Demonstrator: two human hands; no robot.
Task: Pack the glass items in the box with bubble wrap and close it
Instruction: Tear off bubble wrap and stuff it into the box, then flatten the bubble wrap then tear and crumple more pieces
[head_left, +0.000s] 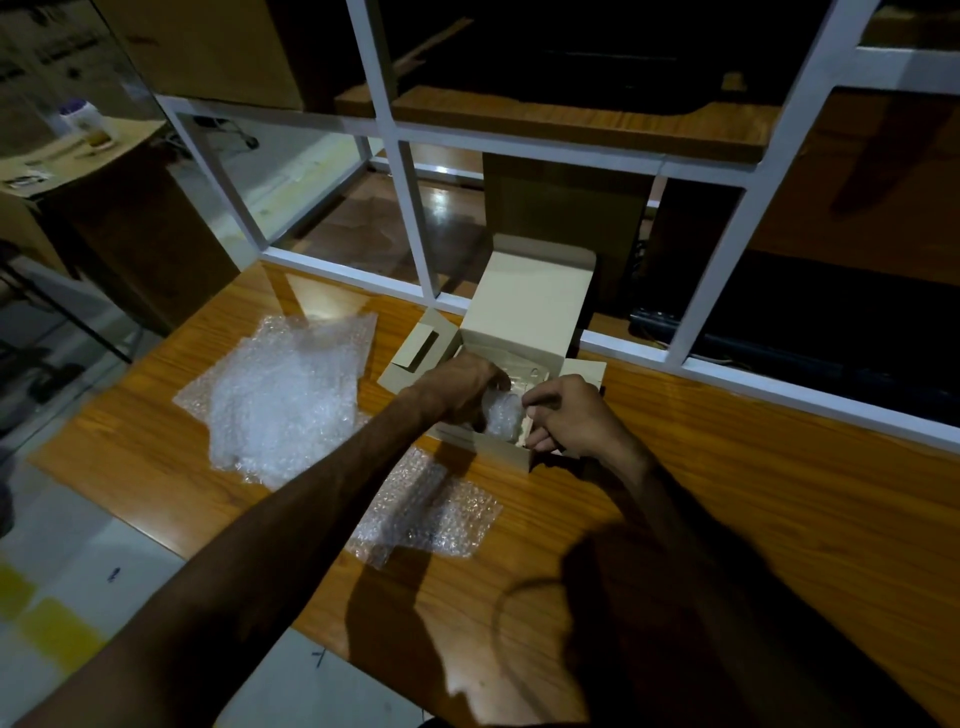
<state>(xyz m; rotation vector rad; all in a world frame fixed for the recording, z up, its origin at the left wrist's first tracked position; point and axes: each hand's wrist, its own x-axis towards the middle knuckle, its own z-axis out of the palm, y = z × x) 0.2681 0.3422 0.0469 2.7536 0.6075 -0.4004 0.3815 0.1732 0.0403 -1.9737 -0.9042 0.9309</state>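
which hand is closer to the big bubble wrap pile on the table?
Left. The left hand is at the box edge beside the pile; the right hand is at the box's far side.

Dim scene lit from above, arms casting hard shadows on the table (727, 493), edges bowed by wide-angle distortion.

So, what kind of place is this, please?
Probably an office or workroom, dimly lit. A white-framed glass partition stands behind the brown wooden desk, where both hands pack an open beige cardboard box. Another desk with a white jar stands beyond.
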